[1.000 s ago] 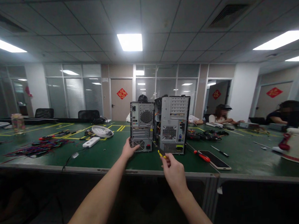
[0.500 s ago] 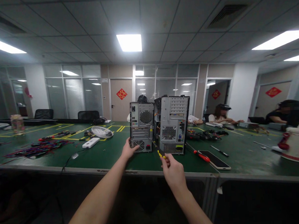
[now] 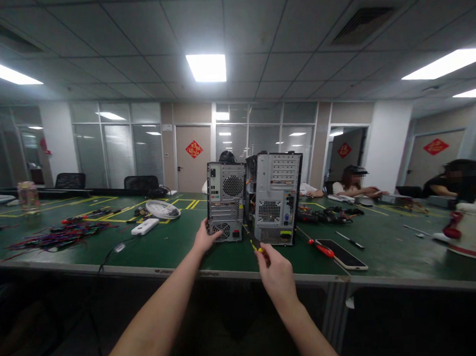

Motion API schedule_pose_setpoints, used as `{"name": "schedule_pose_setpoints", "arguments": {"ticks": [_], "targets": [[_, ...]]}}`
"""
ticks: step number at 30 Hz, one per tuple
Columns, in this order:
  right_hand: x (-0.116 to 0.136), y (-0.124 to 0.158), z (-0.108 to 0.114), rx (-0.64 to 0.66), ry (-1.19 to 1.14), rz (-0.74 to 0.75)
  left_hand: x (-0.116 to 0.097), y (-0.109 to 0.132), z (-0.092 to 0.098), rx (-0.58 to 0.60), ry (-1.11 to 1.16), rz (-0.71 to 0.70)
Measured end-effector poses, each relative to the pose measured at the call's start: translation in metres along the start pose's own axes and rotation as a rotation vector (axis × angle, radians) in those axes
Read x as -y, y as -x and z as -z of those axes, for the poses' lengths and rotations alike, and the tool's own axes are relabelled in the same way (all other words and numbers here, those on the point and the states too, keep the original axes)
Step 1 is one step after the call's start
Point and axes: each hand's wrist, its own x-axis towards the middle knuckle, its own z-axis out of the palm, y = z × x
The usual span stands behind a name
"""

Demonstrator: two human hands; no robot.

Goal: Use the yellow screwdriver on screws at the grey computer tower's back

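Two computer cases stand upright side by side with their back panels towards me. My left hand (image 3: 204, 239) grips the lower left edge of the left computer case (image 3: 227, 206), its thumb over the bottom fan grille and its fingers hidden round the side. In my right hand (image 3: 276, 269) the thumb and fingers pinch the black-and-yellow handle of a screwdriver (image 3: 258, 246). The thin shaft points up and away to the lower right edge of the left case; I cannot tell whether its tip sits on a screw. Just to its right stands the other computer case (image 3: 277, 197).
Right on the green table (image 3: 227, 259) lie a red screwdriver (image 3: 325, 249), a phone (image 3: 341, 255), a slim tool (image 3: 350, 240) and black cables (image 3: 329, 214). A white jug (image 3: 469, 231) stands far right. Left are a power strip (image 3: 145, 226), white basket (image 3: 163, 209) and wires (image 3: 60, 236). Two people sit right.
The yellow markings on the screwdriver's handle show differently, so it has turned a little between my right fingers. My left hand and both cases have stayed in place.
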Motion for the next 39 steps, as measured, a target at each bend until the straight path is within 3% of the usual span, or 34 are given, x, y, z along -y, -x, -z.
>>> {"name": "schedule_pose_setpoints", "arguments": {"ticks": [4, 11, 19, 27, 34, 39], "targets": [[0.002, -0.0003, 0.0036, -0.033, 0.074, 0.083, -0.0013, 0.0011, 0.0009, -0.001, 0.002, 0.007], [-0.0019, -0.0001, -0.0022, 0.016, -0.047, -0.086, 0.0008, 0.0005, 0.001, -0.005, -0.006, 0.011], [0.0044, -0.0001, 0.0053, -0.011, 0.058, 0.087, -0.0012, 0.0007, 0.0023, -0.006, -0.007, 0.026], [-0.0031, -0.0004, -0.0014, 0.016, -0.08, -0.075, 0.004, -0.002, 0.0002, -0.011, 0.008, 0.007], [0.0034, -0.0007, 0.0048, -0.029, 0.068, 0.093, 0.0073, -0.0031, -0.001, -0.015, 0.004, 0.002], [0.0018, -0.0006, 0.0025, 0.01, -0.014, -0.06, 0.0039, -0.0019, 0.0003, -0.002, 0.003, 0.01]]}}
